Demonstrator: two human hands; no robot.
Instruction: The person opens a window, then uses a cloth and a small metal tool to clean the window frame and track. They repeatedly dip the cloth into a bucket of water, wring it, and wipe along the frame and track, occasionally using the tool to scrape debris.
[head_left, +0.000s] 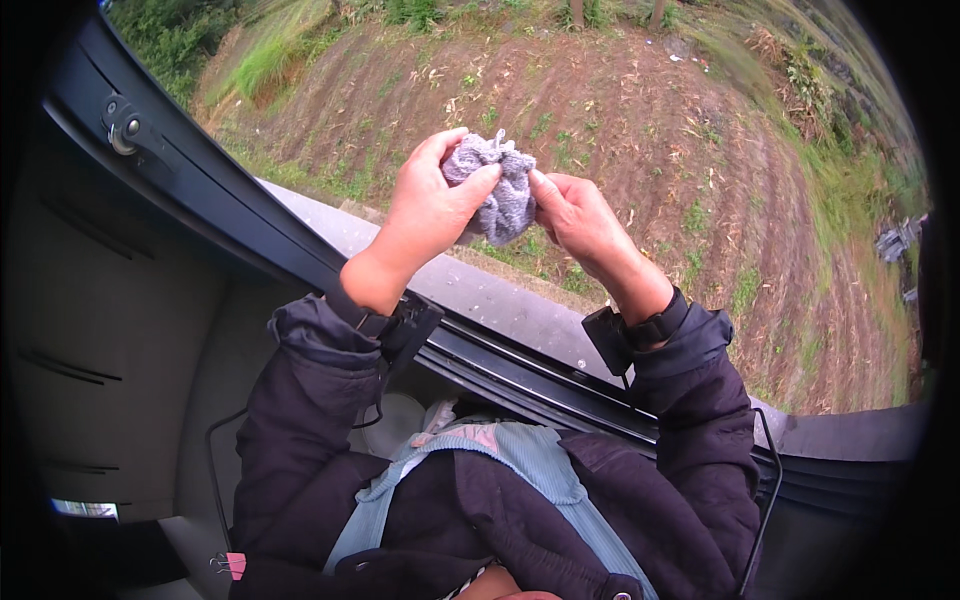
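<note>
A bunched grey terry cloth (510, 199) is held up in front of me, past the window opening and over the field below. My left hand (431, 187) grips its left side, with the thumb pressed on the front. At the right edge of the cloth, my right hand (589, 214) pinches the fabric between thumb and fingers. Folds stick up at the top of the cloth. Some of my fingertips are hidden behind it.
Beneath my forearms run a grey outer sill (517, 322) and a dark sliding-window track (525, 382). The window's dark frame (225, 199) with a metal latch (124, 127) slants along the left. Outside lies a furrowed field (652, 150). A pale round object (394, 424) sits below my left arm.
</note>
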